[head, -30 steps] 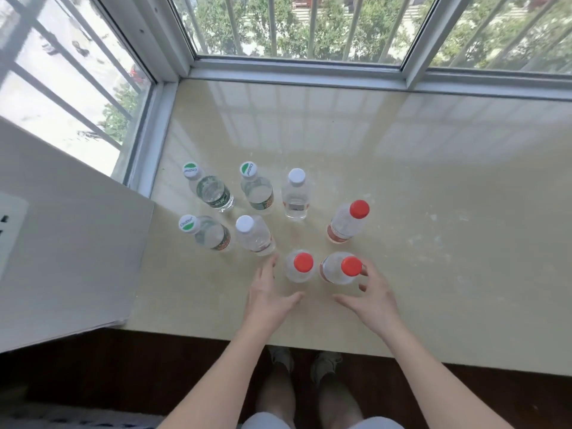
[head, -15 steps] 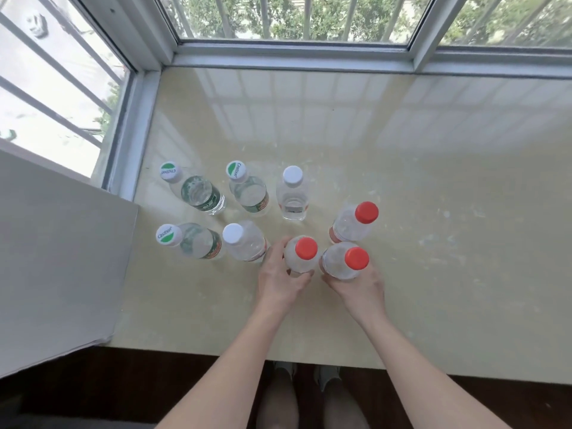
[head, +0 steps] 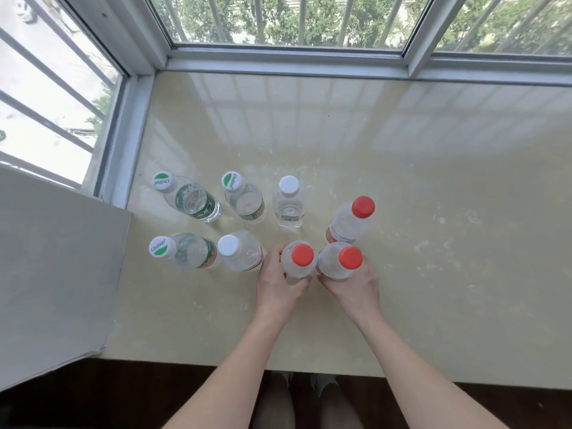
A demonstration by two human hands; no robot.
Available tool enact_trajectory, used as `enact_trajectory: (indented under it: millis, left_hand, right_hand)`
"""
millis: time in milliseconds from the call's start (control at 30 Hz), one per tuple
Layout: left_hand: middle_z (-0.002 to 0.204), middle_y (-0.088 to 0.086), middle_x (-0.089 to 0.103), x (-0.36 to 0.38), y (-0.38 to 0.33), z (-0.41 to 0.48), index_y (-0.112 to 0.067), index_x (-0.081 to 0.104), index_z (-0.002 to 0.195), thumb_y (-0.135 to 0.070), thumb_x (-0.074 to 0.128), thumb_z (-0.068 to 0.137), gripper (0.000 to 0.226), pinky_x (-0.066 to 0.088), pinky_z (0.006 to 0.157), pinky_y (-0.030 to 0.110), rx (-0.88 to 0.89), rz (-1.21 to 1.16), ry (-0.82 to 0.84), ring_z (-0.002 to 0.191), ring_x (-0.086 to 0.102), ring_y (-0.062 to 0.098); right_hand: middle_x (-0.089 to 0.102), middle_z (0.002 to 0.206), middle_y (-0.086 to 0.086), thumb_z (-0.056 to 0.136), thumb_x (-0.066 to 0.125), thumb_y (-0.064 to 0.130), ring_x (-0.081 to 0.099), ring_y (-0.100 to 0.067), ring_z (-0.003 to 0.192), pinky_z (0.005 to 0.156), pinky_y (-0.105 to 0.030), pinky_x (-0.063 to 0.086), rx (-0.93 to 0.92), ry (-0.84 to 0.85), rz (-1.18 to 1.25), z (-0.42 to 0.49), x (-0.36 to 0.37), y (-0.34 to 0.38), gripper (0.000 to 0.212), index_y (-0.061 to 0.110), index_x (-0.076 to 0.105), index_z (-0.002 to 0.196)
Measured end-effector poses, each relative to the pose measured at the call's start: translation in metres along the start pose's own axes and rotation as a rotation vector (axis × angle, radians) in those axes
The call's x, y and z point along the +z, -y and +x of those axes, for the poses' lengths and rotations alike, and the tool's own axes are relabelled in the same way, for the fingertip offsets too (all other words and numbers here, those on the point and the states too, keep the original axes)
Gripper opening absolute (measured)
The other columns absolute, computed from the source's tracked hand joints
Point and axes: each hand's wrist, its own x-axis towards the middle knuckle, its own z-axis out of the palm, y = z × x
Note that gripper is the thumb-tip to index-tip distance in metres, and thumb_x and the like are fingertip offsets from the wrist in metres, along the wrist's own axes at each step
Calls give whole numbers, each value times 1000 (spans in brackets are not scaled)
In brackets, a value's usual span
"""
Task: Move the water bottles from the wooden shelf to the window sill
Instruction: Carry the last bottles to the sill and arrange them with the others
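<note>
Several clear water bottles stand upright on the pale window sill point(head: 433, 243). My left hand point(head: 275, 283) is wrapped around a red-capped bottle point(head: 298, 261). Right beside it, my right hand point(head: 353, 286) grips a second red-capped bottle point(head: 340, 261). A third red-capped bottle point(head: 351, 219) stands just behind them. Two white-capped bottles point(head: 289, 202) point(head: 240, 250) and three bottles with green-and-white caps point(head: 192, 196) point(head: 244, 196) point(head: 185, 250) stand to the left. The wooden shelf is out of view.
Window frames point(head: 294, 61) with outside bars close the sill at the back and left. A white wall block point(head: 55, 267) juts in at the left. The sill's front edge point(head: 309, 371) drops to dark floor, where my feet point(head: 303, 407) show.
Both hands moved forward from the bare sill and closed on the two nearest red-capped bottles. The camera view shifted slightly toward the window.
</note>
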Motion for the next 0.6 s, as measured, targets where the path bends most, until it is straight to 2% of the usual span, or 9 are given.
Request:
enact_trajectory:
  millis: [167,300,400,500,600]
  left_hand:
    - [104,-16,63,2,0,-2,-28,56,113,-20,79,68,51,52,90,42,-16,8,-10,104,60,11]
    - [108,-16,61,1,3,-4,-29,55,116,-24,78,67,55,51,93,44,-42,36,-1,108,58,13]
    - [115,-19,56,0,5,-7,-29,52,122,-21,82,69,62,49,98,44,-95,66,3,116,54,13]
    - [126,-7,52,-2,6,-13,-21,48,131,-22,84,70,71,45,102,45,-144,129,12,124,49,18]
    - [139,4,49,-6,7,-22,-14,43,139,-26,83,73,79,40,108,42,-181,196,9,131,46,21]
  right_hand:
    - [63,98,10,58,79,40,61,-16,95,73,-30,46,0,6,44,-5,-3,1,51,32,61,105]
    - [57,118,8,61,79,24,60,-14,102,85,-35,50,30,81,97,-13,-18,-6,70,37,52,124]
    - [53,129,6,67,73,14,58,-14,107,91,-38,51,25,136,24,-17,-39,-15,80,38,43,137]
    - [55,129,4,71,76,16,58,-17,110,92,-39,52,-16,127,0,-10,-66,-13,77,34,43,139]
    - [55,129,7,74,80,18,58,-15,112,93,-33,51,-98,116,79,7,-89,2,75,33,46,138]
